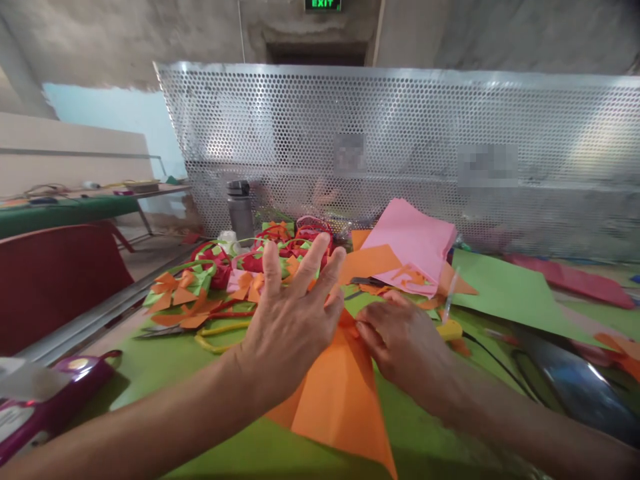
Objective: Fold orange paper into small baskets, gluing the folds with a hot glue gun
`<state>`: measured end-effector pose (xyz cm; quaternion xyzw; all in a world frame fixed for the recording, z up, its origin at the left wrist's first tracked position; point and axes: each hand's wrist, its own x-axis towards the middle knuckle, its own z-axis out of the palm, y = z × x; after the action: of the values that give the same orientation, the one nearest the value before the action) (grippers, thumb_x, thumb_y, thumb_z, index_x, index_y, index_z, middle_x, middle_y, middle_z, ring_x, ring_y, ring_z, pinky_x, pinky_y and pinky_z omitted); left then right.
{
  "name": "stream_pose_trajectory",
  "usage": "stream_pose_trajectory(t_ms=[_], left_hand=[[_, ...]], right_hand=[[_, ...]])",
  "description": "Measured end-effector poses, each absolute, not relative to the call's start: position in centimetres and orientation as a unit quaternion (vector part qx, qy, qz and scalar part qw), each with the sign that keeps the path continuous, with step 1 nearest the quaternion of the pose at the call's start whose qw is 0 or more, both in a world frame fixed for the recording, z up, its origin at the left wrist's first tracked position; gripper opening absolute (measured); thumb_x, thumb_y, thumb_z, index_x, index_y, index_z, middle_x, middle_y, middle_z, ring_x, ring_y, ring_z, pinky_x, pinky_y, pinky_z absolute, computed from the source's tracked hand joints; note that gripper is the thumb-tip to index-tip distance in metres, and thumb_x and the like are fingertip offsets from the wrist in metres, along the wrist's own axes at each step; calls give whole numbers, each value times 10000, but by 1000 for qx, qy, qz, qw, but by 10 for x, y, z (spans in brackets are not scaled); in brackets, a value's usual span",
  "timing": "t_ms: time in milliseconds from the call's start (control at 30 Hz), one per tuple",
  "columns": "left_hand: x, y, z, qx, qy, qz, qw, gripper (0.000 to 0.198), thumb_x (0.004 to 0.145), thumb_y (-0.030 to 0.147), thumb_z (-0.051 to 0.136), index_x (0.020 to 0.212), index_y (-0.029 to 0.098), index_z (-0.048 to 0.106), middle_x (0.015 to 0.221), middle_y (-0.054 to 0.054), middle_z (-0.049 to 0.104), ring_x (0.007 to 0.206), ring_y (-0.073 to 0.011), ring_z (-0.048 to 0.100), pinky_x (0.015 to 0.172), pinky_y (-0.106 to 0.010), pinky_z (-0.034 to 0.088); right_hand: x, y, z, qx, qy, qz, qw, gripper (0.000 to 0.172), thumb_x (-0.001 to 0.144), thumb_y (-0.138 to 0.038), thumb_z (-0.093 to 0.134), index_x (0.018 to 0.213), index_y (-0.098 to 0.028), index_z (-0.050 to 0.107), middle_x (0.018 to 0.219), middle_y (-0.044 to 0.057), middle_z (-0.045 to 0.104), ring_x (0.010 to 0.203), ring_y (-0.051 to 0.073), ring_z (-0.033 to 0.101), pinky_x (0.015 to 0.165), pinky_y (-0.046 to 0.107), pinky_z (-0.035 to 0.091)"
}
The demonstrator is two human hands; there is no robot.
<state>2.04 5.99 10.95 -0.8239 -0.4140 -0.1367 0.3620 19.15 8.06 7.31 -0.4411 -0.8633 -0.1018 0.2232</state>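
A folded sheet of orange paper [345,393] lies on the green tabletop in front of me, its narrow end between my hands. My left hand [295,320] is raised over its left side with the fingers spread. At the narrow end, my right hand [400,333] has its fingers curled and pinched on the orange paper. Left of my hands are small folded-paper pieces with orange bows [175,287], a yellow loop [220,337] and scissors [160,330], partly covered by paper.
A stack of pink paper [407,240] and a green sheet [510,293] lie to the right, near a yellow-handled tool with a cord [450,330] and a dark phone [580,380]. A grey bottle [241,213] stands before the perforated metal screen [400,120]. A purple device [65,393] sits at left.
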Motion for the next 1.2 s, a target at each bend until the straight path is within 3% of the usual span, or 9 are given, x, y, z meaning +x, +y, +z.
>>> stream_pose_trajectory(t_ms=[67, 167, 233, 333, 533, 767, 900, 1067, 1200], left_hand=[[22, 58, 110, -821, -399, -133, 387, 266, 852, 49, 380, 882, 152, 624, 1243, -112, 541, 1256, -335, 362, 990, -724, 63], [25, 57, 109, -825, -384, -132, 392, 202, 820, 87, 448, 725, 146, 616, 867, -94, 658, 1015, -303, 552, 984, -701, 196], [26, 57, 109, -839, -383, -119, 368, 186, 780, 66, 470, 684, 155, 602, 652, -37, 619, 764, -239, 604, 967, -661, 277], [25, 59, 111, -864, -375, -117, 316, 191, 734, 46, 480, 617, 163, 575, 528, 7, 567, 550, -167, 557, 950, -597, 332], [15, 66, 115, -885, -380, -154, 221, 246, 723, 18, 442, 543, 172, 508, 530, 14, 547, 532, -130, 519, 876, -453, 408], [8, 70, 115, -880, -374, -217, 196, 288, 723, -35, 387, 603, 162, 559, 549, 24, 536, 555, -118, 506, 993, -485, 302], [4, 80, 109, -883, -326, -285, 179, 229, 820, 71, 454, 764, 184, 645, 657, 17, 641, 635, -128, 576, 1007, -496, 284], [2, 92, 102, -879, -293, -332, 177, 192, 824, 96, 492, 755, 176, 652, 694, 5, 675, 667, -134, 607, 1009, -483, 282], [2, 90, 99, -869, -296, -341, 200, 154, 822, 107, 508, 770, 172, 637, 700, 7, 670, 659, -131, 600, 1026, -478, 248]], right_hand=[[191, 77, 71, -410, -866, -167, 231, 280, 836, -102, 372, 623, -173, 539, 567, 4, 563, 534, 132, 467, 816, 345, 312], [191, 72, 69, -383, -862, -231, 238, 274, 832, -84, 363, 645, -174, 542, 574, 6, 543, 548, 148, 459, 905, 410, 255], [191, 68, 69, -374, -863, -246, 234, 279, 829, -69, 352, 649, -176, 536, 580, 8, 532, 548, 153, 441, 913, 437, 244], [190, 65, 70, -369, -868, -229, 240, 282, 836, -67, 353, 645, -177, 529, 581, 4, 524, 544, 148, 425, 907, 451, 247], [193, 70, 77, -398, -857, -47, 323, 198, 868, -164, 434, 730, -176, 576, 654, 1, 597, 622, 147, 511, 696, 306, 360], [197, 70, 81, -432, -836, 86, 326, 176, 869, -184, 447, 765, -194, 589, 670, -8, 626, 623, 136, 553, 575, 243, 364], [199, 73, 76, -426, -835, 110, 330, 184, 883, -196, 432, 813, -196, 602, 709, 4, 654, 646, 143, 581, 580, 243, 383], [202, 75, 72, -374, -842, 59, 384, 142, 879, -204, 468, 819, -182, 595, 710, 9, 644, 649, 140, 567, 605, 249, 381], [203, 68, 75, -329, -845, 20, 420, 222, 903, -256, 440, 746, -170, 571, 629, 2, 569, 596, 126, 503, 584, 250, 350]])
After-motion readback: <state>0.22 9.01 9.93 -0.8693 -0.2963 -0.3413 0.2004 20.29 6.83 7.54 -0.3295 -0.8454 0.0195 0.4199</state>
